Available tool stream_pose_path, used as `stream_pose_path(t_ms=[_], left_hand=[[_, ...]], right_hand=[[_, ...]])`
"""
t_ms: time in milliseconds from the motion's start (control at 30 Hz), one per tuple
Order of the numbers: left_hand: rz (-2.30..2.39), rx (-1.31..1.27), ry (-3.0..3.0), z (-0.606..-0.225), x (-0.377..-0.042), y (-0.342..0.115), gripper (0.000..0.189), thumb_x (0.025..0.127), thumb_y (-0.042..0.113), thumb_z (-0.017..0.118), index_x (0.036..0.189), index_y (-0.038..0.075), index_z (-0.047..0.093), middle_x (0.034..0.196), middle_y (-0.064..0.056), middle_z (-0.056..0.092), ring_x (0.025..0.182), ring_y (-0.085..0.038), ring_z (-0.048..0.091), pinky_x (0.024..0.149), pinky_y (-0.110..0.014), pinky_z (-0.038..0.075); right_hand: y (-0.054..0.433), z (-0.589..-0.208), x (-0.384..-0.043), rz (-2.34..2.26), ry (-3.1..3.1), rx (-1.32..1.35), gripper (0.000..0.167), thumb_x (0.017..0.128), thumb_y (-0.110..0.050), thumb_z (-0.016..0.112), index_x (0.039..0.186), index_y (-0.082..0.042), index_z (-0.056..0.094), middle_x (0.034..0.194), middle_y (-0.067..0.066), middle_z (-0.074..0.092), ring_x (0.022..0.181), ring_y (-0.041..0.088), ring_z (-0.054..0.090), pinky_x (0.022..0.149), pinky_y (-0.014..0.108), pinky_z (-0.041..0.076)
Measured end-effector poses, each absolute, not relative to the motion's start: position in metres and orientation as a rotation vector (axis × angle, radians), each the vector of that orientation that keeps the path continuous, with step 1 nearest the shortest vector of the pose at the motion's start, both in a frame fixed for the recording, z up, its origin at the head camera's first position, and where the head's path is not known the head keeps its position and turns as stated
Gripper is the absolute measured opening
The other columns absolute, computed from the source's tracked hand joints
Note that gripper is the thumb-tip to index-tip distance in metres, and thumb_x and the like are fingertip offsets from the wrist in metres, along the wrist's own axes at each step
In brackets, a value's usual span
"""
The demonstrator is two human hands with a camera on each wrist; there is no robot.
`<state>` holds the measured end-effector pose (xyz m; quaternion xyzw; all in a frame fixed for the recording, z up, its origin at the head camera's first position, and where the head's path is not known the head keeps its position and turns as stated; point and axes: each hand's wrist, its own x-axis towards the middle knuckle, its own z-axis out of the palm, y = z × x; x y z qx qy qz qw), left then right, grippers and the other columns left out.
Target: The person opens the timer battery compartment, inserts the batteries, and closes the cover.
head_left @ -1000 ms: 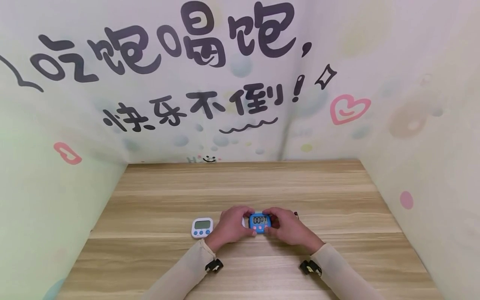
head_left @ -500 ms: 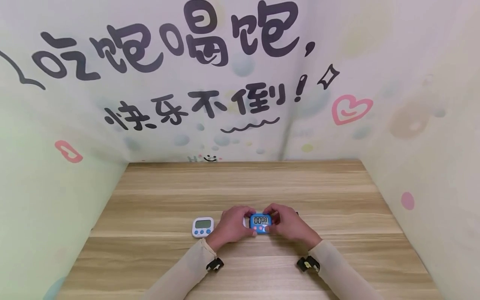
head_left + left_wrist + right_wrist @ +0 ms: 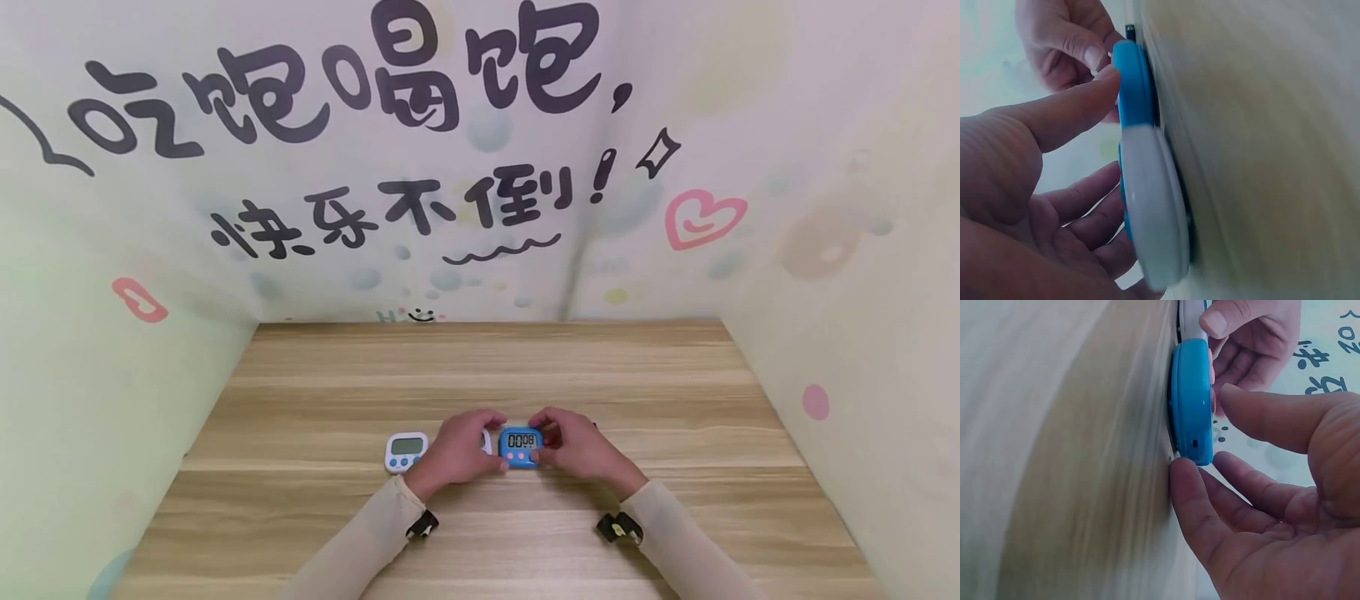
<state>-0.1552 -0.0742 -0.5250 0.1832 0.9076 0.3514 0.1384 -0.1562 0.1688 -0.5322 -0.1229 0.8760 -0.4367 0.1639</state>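
Note:
A blue digital timer (image 3: 521,447) with pink buttons lies on the wooden table (image 3: 480,358), its display lit with digits. My right hand (image 3: 581,450) holds its right side, thumb (image 3: 1235,403) at a pink button and fingers around the edge. Close on the left, my left hand (image 3: 459,450) has its fingers loosely curved, with the thumb (image 3: 1094,94) near the blue timer's lower left corner. Beneath that hand sits a white timer (image 3: 1154,206), mostly hidden in the head view. Another white timer (image 3: 407,446) with blue buttons and a blank display lies left of it.
Walls with lettering and drawings (image 3: 487,196) enclose the table at the back and both sides. A small dark tip (image 3: 1130,31) shows past the blue timer, near my right hand. Black wrist cameras (image 3: 619,527) sit on both sleeves.
The blue timer's last digits have changed. My left hand has drawn slightly left, its fingers coming away from the blue timer. My right hand has stayed nearly in place.

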Motion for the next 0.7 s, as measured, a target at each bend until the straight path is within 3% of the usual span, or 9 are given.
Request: stream_pose_path(t_ms=[133,333,700], left_hand=[[1.020,0.501,2.655,-0.521,-0.154,-0.087,0.065,0.082,0.026,0.092,0.139,0.012,0.066,0.138,-0.006,0.070,0.133,-0.029,0.061,0.117,-0.052,0.046],[1.058,0.444,2.690,-0.516,-0.149,-0.106,0.066,0.080,0.026,0.093,0.139,0.011,0.066,0.138,-0.009,0.069,0.130,-0.031,0.062,0.116,-0.058,0.044],[0.983,0.404,2.749,-0.519,-0.141,-0.128,0.066,0.079,0.025,0.095,0.137,0.011,0.068,0.138,-0.007,0.069,0.130,-0.029,0.062,0.115,-0.059,0.044]], right_hand=[[0.169,-0.532,-0.157,-1.245,2.518,-0.351,0.038,0.089,-0.013,0.085,0.123,-0.011,0.069,0.112,0.004,0.074,0.099,0.017,0.068,0.085,0.035,0.061],[0.164,-0.529,-0.161,-1.209,2.579,-0.366,0.041,0.087,-0.017,0.088,0.124,-0.013,0.069,0.114,0.001,0.073,0.100,0.017,0.067,0.088,0.039,0.060],[0.136,-0.524,-0.169,-1.185,2.590,-0.511,0.042,0.091,-0.021,0.085,0.130,-0.013,0.070,0.126,0.002,0.072,0.116,0.023,0.065,0.102,0.049,0.057]])
